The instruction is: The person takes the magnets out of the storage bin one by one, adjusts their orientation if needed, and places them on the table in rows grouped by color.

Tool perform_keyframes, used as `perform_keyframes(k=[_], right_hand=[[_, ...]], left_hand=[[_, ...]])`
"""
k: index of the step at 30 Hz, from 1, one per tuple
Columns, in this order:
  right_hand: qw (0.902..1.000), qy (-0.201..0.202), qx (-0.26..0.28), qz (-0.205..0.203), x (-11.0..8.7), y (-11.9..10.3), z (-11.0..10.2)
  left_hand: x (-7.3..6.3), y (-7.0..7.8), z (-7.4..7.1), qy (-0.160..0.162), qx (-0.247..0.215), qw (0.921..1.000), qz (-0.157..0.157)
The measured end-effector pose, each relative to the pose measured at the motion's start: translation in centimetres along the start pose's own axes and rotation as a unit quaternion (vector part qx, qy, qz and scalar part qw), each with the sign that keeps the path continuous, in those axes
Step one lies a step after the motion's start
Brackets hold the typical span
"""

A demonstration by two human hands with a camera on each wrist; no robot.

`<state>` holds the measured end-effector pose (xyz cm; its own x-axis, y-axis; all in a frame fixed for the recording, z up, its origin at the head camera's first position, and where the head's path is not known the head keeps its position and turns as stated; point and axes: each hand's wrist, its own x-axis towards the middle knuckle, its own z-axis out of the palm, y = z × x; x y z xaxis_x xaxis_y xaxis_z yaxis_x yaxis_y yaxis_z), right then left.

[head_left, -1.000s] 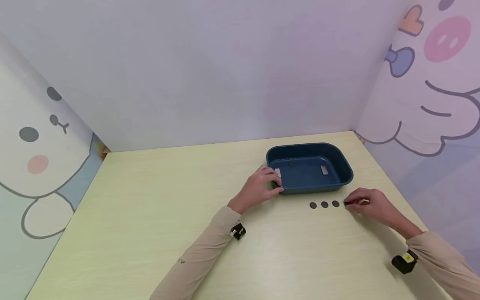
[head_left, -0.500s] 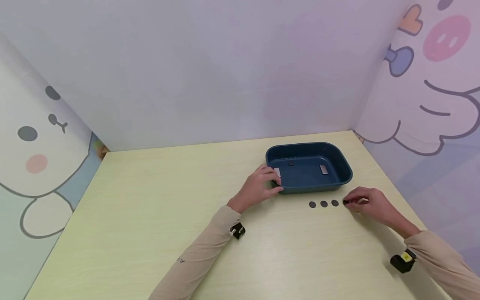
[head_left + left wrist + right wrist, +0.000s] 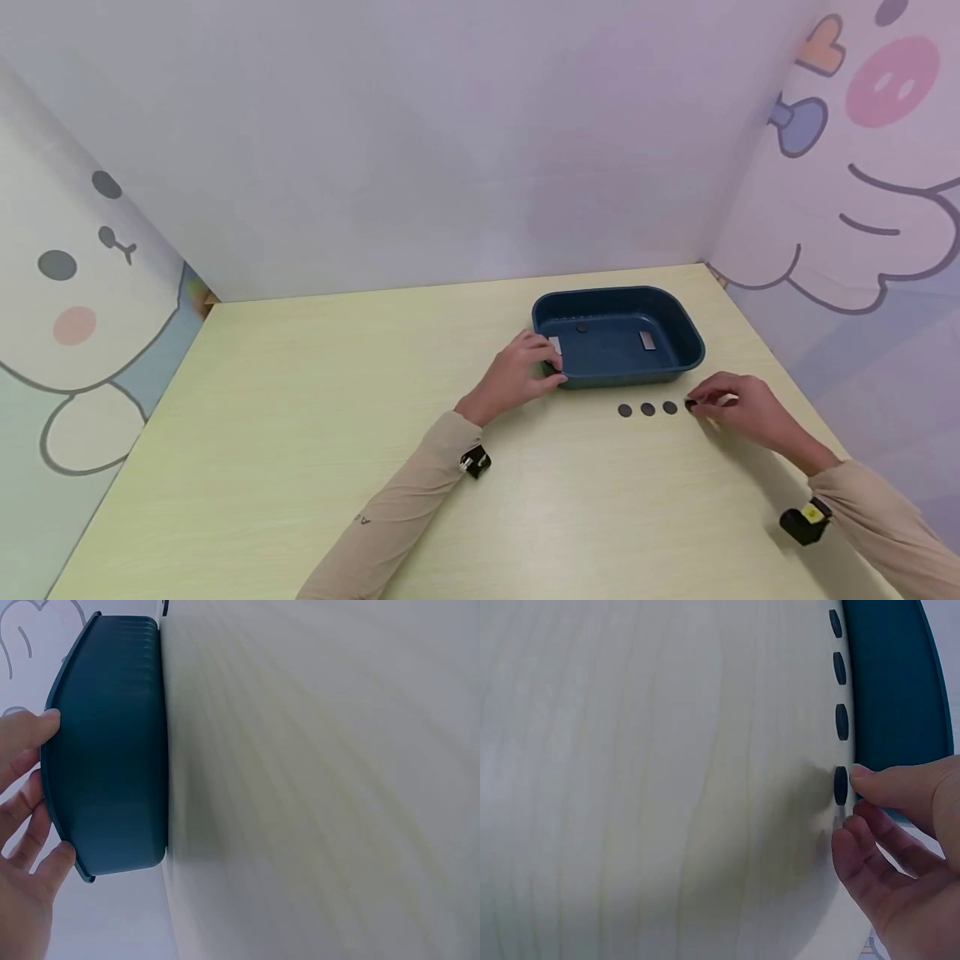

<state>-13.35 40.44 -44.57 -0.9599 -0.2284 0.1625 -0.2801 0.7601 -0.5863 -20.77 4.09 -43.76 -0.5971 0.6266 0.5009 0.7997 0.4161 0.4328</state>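
Note:
A dark blue plastic tray point(image 3: 622, 380) stands at the right rear of the table. My left hand point(image 3: 517, 367) grips its near left corner, thumb and fingers at the rim in the left wrist view. In front of the tray, three small dark round discs point(image 3: 648, 409) lie in a row. Beside them, at the row's right end, my right hand point(image 3: 738, 408) has thumb and fingertips around another dark disc point(image 3: 841, 785), which lines up with the others in the right wrist view. Inside the tray are one dark disc point(image 3: 582, 327) and two small rectangular pieces point(image 3: 647, 340).
The pale wooden table point(image 3: 300, 433) reaches back to a plain white wall point(image 3: 420, 150). Cartoon-printed panels border both sides, the right one point(image 3: 862, 217) close to the tray and right arm. Each wrist carries a small black device point(image 3: 476, 461).
My right fingertips shift very slightly to the left, with the end disc showing a little more between them. The left hand and the tray stay put.

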Motion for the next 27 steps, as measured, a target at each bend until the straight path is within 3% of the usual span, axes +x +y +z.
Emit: perform_keyframes(k=[14,27], right_hand=[[0.996,-0.004,0.083,0.03,0.6,-1.0,-2.5],[0.9881,-0.012,0.152,0.02,1.6,-2.5,-4.0]], left_hand=[[0.0,-0.1,0.1,-0.002,-0.002,1.0,-0.004],[0.0,0.0,0.0,-0.007,-0.004,0.9999,-0.01]])
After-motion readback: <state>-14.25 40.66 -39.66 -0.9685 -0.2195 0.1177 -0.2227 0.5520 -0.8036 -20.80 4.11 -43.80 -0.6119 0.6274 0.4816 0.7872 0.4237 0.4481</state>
